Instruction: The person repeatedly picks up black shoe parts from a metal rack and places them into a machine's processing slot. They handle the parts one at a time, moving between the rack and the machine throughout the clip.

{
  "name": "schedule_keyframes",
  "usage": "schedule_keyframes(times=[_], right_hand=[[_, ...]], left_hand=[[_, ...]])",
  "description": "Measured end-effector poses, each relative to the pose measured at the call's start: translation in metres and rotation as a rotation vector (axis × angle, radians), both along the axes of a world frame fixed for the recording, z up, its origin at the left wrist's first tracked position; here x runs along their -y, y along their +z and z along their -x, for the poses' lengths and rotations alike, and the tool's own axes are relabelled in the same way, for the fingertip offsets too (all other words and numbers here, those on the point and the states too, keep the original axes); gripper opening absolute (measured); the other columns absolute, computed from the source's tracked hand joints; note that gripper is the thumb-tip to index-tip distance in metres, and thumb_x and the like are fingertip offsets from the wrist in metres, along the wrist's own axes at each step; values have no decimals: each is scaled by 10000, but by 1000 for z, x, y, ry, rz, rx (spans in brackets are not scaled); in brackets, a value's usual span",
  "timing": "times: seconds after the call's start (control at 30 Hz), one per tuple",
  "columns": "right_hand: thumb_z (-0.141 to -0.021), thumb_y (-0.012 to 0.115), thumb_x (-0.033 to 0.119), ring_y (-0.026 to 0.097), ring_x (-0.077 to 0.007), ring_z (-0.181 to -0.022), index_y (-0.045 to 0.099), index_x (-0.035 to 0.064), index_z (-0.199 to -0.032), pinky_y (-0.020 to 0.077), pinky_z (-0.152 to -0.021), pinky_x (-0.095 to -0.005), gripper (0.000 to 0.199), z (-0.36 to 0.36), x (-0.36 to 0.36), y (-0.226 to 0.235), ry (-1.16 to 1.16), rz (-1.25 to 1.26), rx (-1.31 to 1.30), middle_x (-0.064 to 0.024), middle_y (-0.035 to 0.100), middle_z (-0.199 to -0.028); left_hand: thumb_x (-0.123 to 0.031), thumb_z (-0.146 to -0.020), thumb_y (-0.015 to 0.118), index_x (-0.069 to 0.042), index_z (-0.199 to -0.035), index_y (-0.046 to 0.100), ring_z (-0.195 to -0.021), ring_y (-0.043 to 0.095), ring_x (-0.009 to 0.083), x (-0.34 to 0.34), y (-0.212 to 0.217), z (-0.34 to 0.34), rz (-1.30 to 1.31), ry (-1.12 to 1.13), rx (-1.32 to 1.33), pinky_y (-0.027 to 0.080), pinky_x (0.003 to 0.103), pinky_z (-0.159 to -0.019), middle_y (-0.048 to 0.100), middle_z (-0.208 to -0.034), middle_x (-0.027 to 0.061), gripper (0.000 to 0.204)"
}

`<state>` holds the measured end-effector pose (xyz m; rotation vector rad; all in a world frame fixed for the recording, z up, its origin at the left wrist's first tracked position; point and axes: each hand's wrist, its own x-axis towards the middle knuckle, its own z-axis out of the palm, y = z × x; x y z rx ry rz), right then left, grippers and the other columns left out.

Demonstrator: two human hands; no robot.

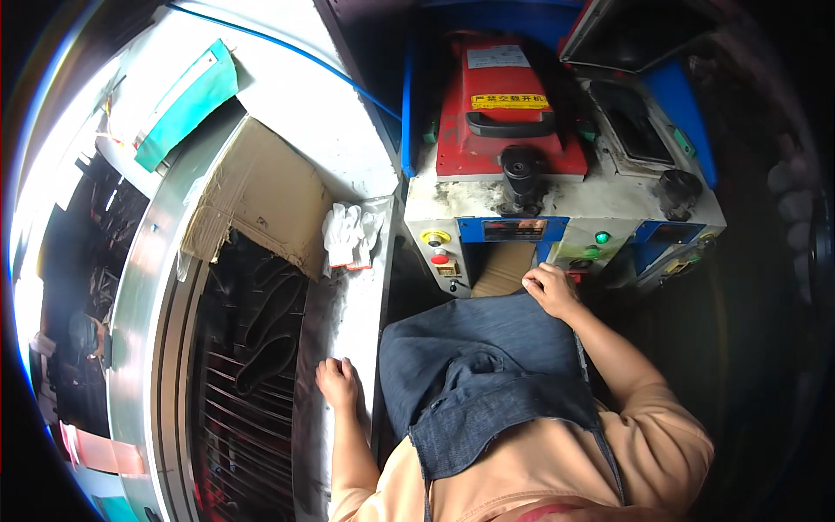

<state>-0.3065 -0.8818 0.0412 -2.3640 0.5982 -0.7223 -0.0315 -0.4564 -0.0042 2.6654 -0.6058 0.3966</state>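
My left hand [337,384] rests on the pale metal ledge [335,317] beside the conveyor, its fingers curled in with nothing seen in them. A pair of white knitted gloves [352,235] with orange cuffs lies farther along that ledge, apart from the hand. My right hand [553,291] lies at the far edge of the dark blue apron [487,335] over my lap, fingers loosely bent and holding nothing visible. Just beyond it stands the front of a pale machine [426,196] with a red cover [496,96] and a black handle.
Dark shoe soles [272,304] lie on the conveyor's bars [248,413] at my left. A cardboard flap [261,187] hangs over its far opening. Buttons, including a red button [440,258], sit on the machine front. A raised dark lid [639,35] stands at the far right.
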Motion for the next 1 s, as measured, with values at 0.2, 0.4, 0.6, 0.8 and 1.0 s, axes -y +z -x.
schedule_keyframes(times=[0.2,0.4,0.6,0.8,1.0], right_hand=[[-905,672,251,628,-301,-737,679,70,-866,493,-658,-414,185,2,0,1,-7,8,0,-105,605,-777],[-907,668,242,626,-302,-755,675,66,-868,494,-670,-418,180,1,1,-2,5,27,11,-107,604,-778],[-910,665,243,627,-306,-763,677,65,-873,495,-678,-419,182,1,-1,1,6,12,-1,-107,605,-781],[-911,663,248,629,-307,-771,681,68,-878,497,-688,-422,183,2,0,2,3,21,-21,-106,607,-790],[-904,670,247,629,-306,-771,680,69,-876,496,-685,-421,180,1,1,-1,2,27,-18,-107,609,-793]], left_hand=[[-209,-864,687,-20,-802,575,-851,566,380,0,0,0,7,-23,62,449,498,-772,602,-847,161,229],[-235,-847,689,-37,-793,583,-882,565,364,0,-2,-1,-6,-7,31,443,485,-814,606,-873,140,231],[-231,-845,692,-40,-797,577,-879,564,365,0,-2,-1,-5,-15,41,443,488,-807,603,-871,138,228],[-233,-851,686,-42,-813,583,-890,563,364,-1,-2,-1,-6,-13,32,440,490,-817,605,-882,138,220],[-238,-853,684,-41,-813,585,-898,562,364,-1,-3,-1,-3,-11,25,438,490,-826,606,-887,136,223]])
